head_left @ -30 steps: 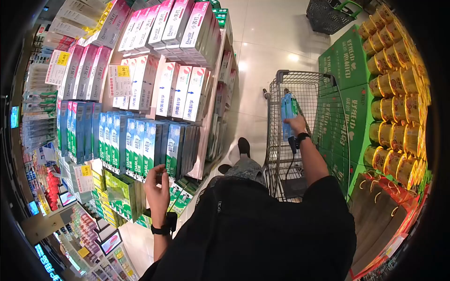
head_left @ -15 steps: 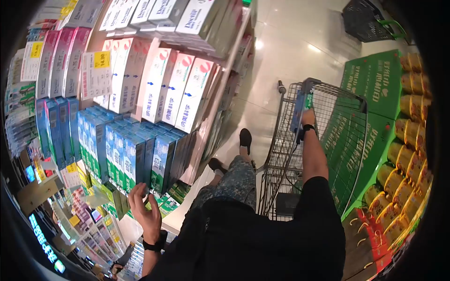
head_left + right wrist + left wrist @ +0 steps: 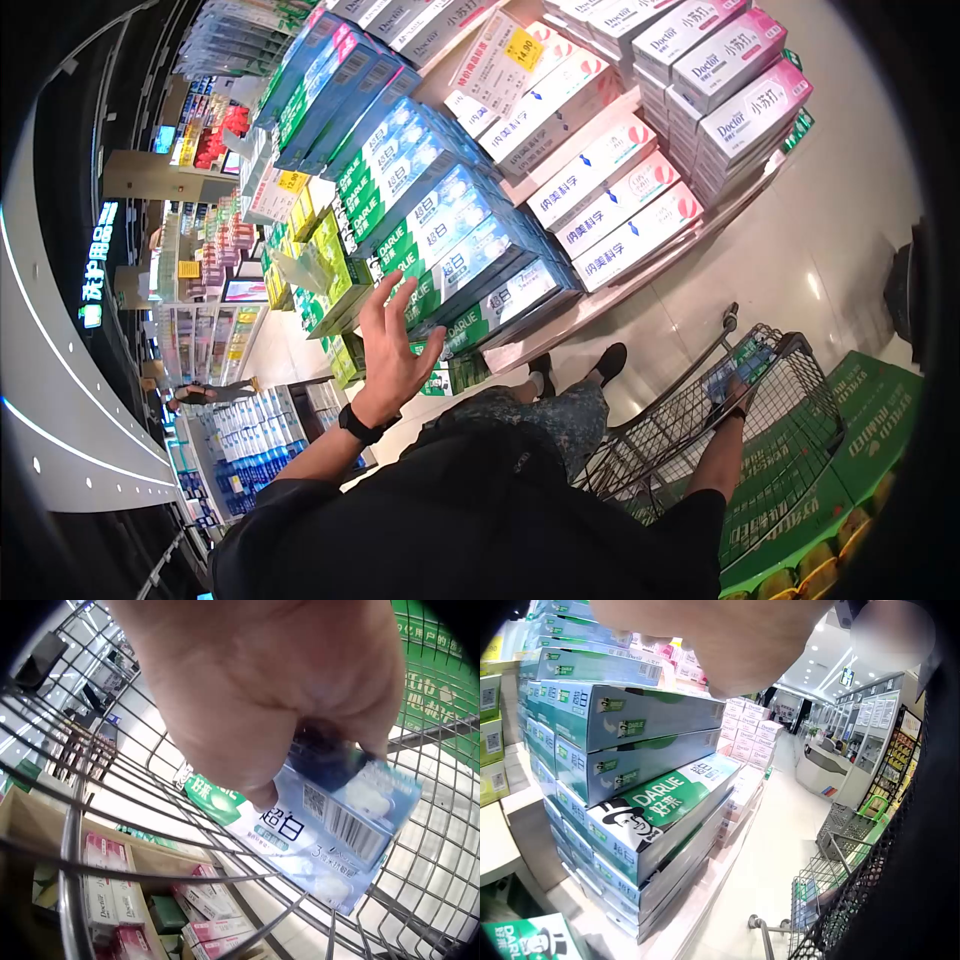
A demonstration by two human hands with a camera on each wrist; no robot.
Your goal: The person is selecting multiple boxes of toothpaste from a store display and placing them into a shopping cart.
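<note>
Right hand (image 3: pixel 255 697) grips a toothpaste box (image 3: pixel 337 825) by one end, at the wire cart (image 3: pixel 800 420), lower right of the head view. Left hand (image 3: pixel 392 345) is raised beside the shelf boxes (image 3: pixel 450 240), fingers spread, holding nothing. Judged step: putting the box in the cart. The next move calls for lowering it clear of the wires, then letting go.

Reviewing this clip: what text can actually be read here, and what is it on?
"DARLIE": stacked green-and-blue toothpaste boxes.
"Doctor": pink-and-white boxes.
"14.90": yellow price tag.
"超白": blue toothpaste box held in the right hand.
Small print beside its barcode: too small to read.
</note>
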